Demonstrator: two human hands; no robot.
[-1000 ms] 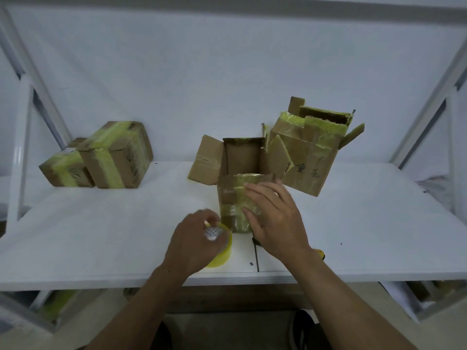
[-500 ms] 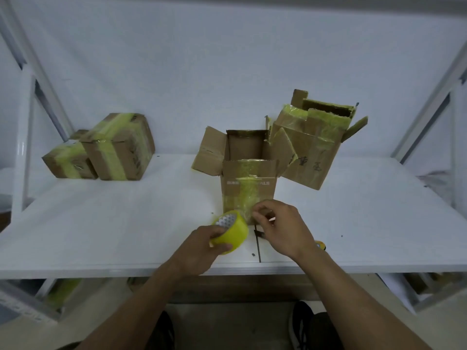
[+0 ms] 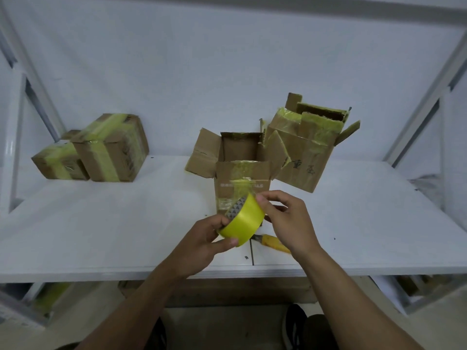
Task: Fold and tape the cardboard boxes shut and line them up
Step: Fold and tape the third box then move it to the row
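While the left hand (image 3: 204,238) gripped the yellow tape roll (image 3: 243,221) from below, thumb curled over the near rim and fingers tucked against the patterned core, the right hand (image 3: 288,218) pinched the roll's upper right edge between thumb and curled forefinger. The roll was held clear of the table (image 3: 113,223), in front of the open box (image 3: 241,178) and covering its lower front. The roll's axis was tilted, so the open core faced up and to the left and the broad yellow band faced the camera. Whether the right fingertips had caught a loose tape end could not be made out.

Beneath the right wrist a yellow-handled knife (image 3: 271,242) lay on the table, its dark tip pointing left toward the table seam and its handle end hidden by the wrist. The open box stood upright with its flaps spread and old yellow tape down its front. Just behind it to the right, against its right flap, a second open box (image 3: 305,157) leaned tilted, with handwritten characters on its front. Well apart at the far left, a larger taped box (image 3: 113,150) and a smaller taped box (image 3: 56,160) sat side by side, with a scrap of cardboard behind them mostly hidden.
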